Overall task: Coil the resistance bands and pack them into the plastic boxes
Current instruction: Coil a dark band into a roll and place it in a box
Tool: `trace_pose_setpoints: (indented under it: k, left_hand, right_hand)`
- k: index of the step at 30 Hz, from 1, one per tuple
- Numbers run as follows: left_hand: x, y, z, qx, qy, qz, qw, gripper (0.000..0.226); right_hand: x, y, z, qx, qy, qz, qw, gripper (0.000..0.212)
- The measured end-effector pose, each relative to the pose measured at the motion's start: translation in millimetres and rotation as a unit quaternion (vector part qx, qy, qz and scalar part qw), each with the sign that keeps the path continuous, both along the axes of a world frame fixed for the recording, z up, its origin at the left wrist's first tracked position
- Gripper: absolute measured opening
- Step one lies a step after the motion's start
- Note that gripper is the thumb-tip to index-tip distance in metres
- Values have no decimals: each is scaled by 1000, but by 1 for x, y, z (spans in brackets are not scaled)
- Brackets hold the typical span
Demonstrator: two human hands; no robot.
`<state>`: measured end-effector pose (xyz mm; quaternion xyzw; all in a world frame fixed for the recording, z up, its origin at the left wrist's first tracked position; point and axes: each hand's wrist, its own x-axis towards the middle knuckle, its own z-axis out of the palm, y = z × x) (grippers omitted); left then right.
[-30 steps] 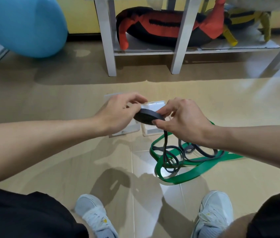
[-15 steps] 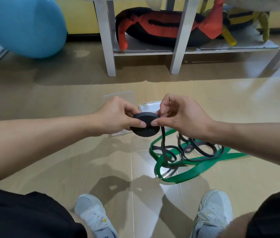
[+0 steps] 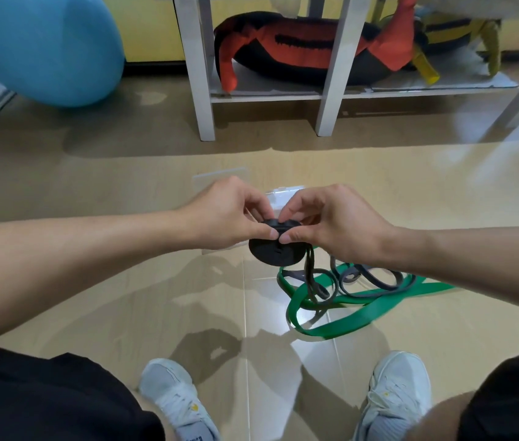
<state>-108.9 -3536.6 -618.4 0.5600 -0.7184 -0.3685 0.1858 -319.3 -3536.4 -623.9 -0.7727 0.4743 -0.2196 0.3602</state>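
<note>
While both hands, left and right, pinch the black coil, its tail hangs to the floor, seemingly over the green band.

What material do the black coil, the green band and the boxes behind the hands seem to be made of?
Black coil: probably matte rubber; it winds tight and its free end hangs limp.
Green band: likely rubber or latex, smooth; it lies in soft, flat loops.
Boxes: clear, glossy plastic; the floor shows through.
</note>
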Motion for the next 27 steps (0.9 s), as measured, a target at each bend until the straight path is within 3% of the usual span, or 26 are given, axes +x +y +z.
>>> trace_pose_setpoints:
  k: [4, 12, 15, 18, 22, 27]
  left_hand:
    - [1, -2, 0, 2, -11, -3, 1000, 11]
    - [13, -1, -11, 101, 129, 67, 984, 7]
    - [12, 1, -10, 121, 111, 38, 986, 11]
    - [7, 1, -8, 78, 23, -3, 997, 29]
    - [1, 0, -4, 7, -57, -27, 998, 19]
    - [6, 1, -7, 66, 15, 31, 997, 17]
  right_hand:
    - [2, 1, -1, -5, -14, -3, 1000, 26]
    - [-13, -10, -1, 54, -29, -38, 997, 30]
    - [-12, -9, -3, 37, -20, -41, 998, 27]
    - [-5, -5, -4, 32, -17, -12, 999, 26]
    - [0, 2, -5, 18, -8, 17, 1000, 25]
    - [-1, -1, 0, 30, -31, 0, 999, 30]
